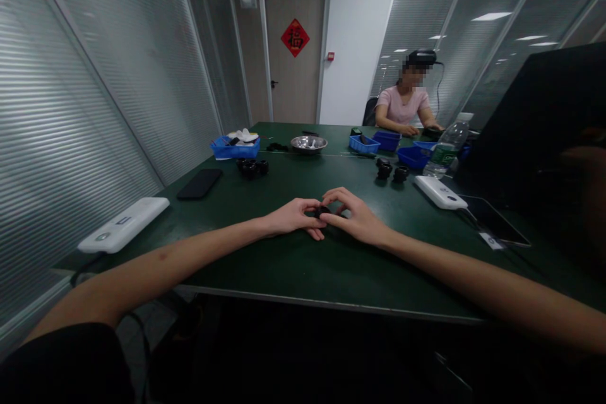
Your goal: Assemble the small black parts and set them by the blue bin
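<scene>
Both of my hands meet above the middle of the green table [284, 265], closed around one small black part [322, 210]. My left hand [297, 216] pinches it from the left, thumb and forefinger against it. From the right, the curled fingers of my right hand [353, 218] grip the same part. Most of it is hidden by the fingers, so its exact kind does not show. Farther back lie similar black round parts: a cluster [252, 168] to the left and two more [392, 171] to the right.
A white power bank [124, 224] and a black phone [200, 184] lie left. At the back are a blue basket [235, 150], a metal bowl [308, 145] and blue trays [411, 158]. A water bottle [447, 148] and another power bank [440, 192] stand right. A person [404, 104] sits opposite.
</scene>
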